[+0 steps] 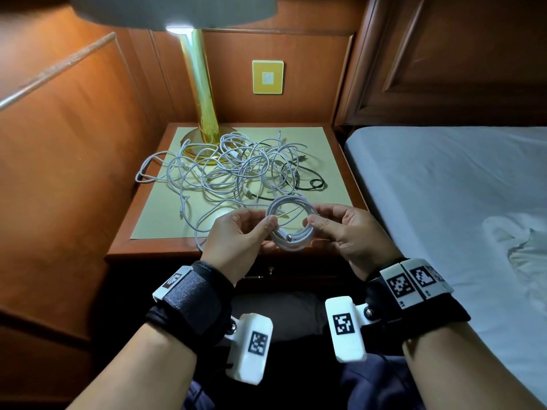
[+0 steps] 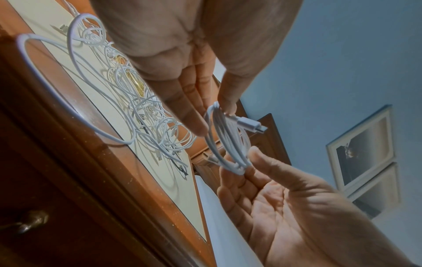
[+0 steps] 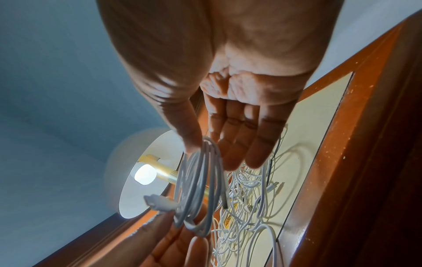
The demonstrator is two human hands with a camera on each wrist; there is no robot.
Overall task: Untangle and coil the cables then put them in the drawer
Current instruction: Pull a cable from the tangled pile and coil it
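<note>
Both hands are on it: your left hand (image 1: 236, 235) pinches one side of the coiled white cable (image 1: 291, 224) between thumb and fingers, and your right hand (image 1: 343, 232) pinches the opposite side, holding the ring up just above the front edge of the nightstand (image 1: 124, 247). This one looks wound, a neat round hoop of several smooth, rubbery turns with a stubby white connector (image 2: 250, 124) poking out across it. Next you'd need a hand free for the drawer knob (image 1: 270, 270) below, because that drawer (image 1: 296, 276) looks closed, so pass the coil to one hand without letting the springy loops fan out. Behind, the tangle (image 1: 231, 167) waits on the pale mat (image 1: 165, 220): thin white cords looping over each other, a black cable (image 1: 313, 180) threaded through, all crowding the shiny brass lamp base (image 1: 195, 143).
</note>
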